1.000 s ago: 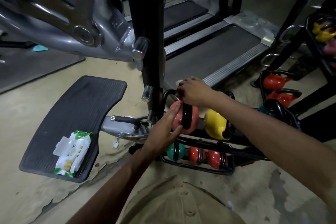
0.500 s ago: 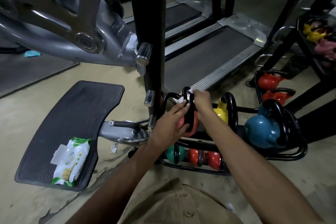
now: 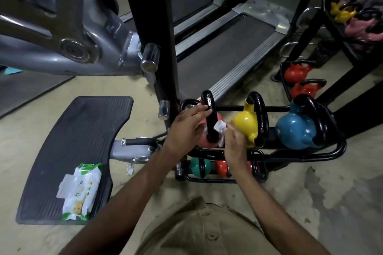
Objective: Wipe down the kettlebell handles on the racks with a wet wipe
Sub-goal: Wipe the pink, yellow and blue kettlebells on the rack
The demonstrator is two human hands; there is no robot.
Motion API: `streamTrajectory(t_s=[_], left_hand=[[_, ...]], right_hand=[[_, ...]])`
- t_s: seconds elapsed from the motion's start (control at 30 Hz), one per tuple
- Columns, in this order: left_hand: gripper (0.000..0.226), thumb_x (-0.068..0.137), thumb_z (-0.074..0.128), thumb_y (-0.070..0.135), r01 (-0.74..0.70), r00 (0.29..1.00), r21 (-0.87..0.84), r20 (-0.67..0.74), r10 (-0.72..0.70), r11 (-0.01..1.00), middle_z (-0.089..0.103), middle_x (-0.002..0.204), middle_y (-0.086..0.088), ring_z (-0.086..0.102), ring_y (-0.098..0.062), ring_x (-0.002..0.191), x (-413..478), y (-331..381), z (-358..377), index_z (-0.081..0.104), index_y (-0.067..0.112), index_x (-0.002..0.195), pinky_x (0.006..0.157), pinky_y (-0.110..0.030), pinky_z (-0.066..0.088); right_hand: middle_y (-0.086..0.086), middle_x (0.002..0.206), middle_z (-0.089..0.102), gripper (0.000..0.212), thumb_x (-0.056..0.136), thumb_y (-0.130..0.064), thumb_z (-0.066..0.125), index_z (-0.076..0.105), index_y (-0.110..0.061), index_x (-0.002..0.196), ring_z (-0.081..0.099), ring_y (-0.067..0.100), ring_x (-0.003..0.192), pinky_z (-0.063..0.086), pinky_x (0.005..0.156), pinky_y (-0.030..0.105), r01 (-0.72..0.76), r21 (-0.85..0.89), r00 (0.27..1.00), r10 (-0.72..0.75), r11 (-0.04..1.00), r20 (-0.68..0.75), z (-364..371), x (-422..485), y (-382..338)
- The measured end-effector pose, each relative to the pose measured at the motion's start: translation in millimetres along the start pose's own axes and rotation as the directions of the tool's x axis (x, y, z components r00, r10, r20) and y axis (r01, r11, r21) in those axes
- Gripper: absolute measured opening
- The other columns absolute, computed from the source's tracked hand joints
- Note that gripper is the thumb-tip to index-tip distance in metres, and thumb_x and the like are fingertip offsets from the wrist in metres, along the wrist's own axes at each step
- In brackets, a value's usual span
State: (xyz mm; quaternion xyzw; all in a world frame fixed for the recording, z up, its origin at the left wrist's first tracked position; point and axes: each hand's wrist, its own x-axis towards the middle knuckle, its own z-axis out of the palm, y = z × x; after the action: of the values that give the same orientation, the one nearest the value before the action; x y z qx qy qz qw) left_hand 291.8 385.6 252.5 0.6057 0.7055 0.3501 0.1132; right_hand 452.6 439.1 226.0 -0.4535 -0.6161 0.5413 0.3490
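The black handle point(image 3: 210, 118) of the pink kettlebell point(image 3: 204, 141), sitting at the left end of the upper rack point(image 3: 331, 152), is being wiped. The left hand point(image 3: 186, 128) is being laid against the handle's upper left side, fingers point(image 3: 202, 109) extended and only lightly curled, steadying rather than gripping. The wet wipe point(image 3: 220, 130), a crumpled white wad, is being pinched in the closed fingers of the right hand point(image 3: 235, 145) and pressed to the handle's lower right side.

For this step to be done well, the wipe is probably best wrapped around the bar and drawn along the whole loop, underside included, while the bell is being kept from rocking.

The handle is thick, rounded and glossy, its paint looking slightly lumpy. Smooth, shiny coatings are being shown by the yellow kettlebell point(image 3: 245, 124) and the blue kettlebell point(image 3: 294, 129) just beside it. A soft plastic wipes pack point(image 3: 79, 190) is lying on a ribbed rubber footplate point(image 3: 83, 130).
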Motion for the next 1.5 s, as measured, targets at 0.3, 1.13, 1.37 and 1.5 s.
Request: streamTrajectory(t_s=[0.3, 1.13, 1.37, 1.5], left_hand=[[0.071, 0.076, 0.047, -0.024, -0.010, 0.999, -0.079, 0.042, 0.013, 0.997, 0.059, 0.146, 0.004, 0.055, -0.013, 0.135, 13.1, 0.0, -11.9, 0.069, 0.015, 0.131, 0.111, -0.032, 0.048], [0.056, 0.095, 0.074, 0.025, 0.404, 0.912, -0.236, 0.178, -0.369, 0.884, 0.032, 0.153, 0.022, 0.025, 0.007, 0.143, -50.4, -8.2, 42.3, 0.056, 0.022, 0.148, 0.117, -0.020, 0.025], [0.047, 0.097, 0.069, 0.018, 0.370, 0.925, -0.163, 0.157, -0.346, 0.915, 0.039, 0.162, 0.014, 0.029, 0.006, 0.143, -44.9, -10.8, 45.6, 0.060, 0.027, 0.143, 0.120, -0.027, 0.031], [0.047, 0.094, 0.073, 0.016, 0.365, 0.927, -0.143, 0.143, -0.346, 0.920, 0.045, 0.159, 0.013, 0.037, -0.001, 0.145, -40.3, -11.8, 45.2, 0.064, 0.025, 0.140, 0.123, -0.030, 0.032]], right_hand=[[-0.011, 0.113, 0.075, 0.024, 0.103, -0.026, 0.064, 0.073, -0.025, 0.126, 0.070, 0.009, 0.108, 0.057, 0.096, 0.041, 0.071, -0.059, 0.993, -0.076, 0.996, -0.089, -4.6, -38.8, 7.7], [0.017, 0.094, 0.075, 0.024, 0.091, -0.031, 0.067, 0.077, -0.008, 0.091, 0.071, 0.037, 0.087, 0.058, 0.074, 0.039, 0.795, -0.606, 0.574, 0.286, 0.030, 0.767, 56.3, 181.8, -118.3], [0.015, 0.077, 0.069, 0.031, 0.098, -0.030, 0.067, 0.075, -0.003, 0.085, 0.065, 0.027, 0.075, 0.038, 0.065, 0.037, 0.373, -0.611, 0.880, -0.058, 0.698, 0.471, 24.9, 167.4, -68.8], [-0.006, 0.083, 0.075, 0.029, 0.099, -0.042, 0.065, 0.076, -0.016, 0.092, 0.068, 0.010, 0.079, 0.052, 0.076, 0.033, 0.085, -0.187, 0.984, -0.053, 0.979, 0.169, 20.6, 131.6, -32.3]])
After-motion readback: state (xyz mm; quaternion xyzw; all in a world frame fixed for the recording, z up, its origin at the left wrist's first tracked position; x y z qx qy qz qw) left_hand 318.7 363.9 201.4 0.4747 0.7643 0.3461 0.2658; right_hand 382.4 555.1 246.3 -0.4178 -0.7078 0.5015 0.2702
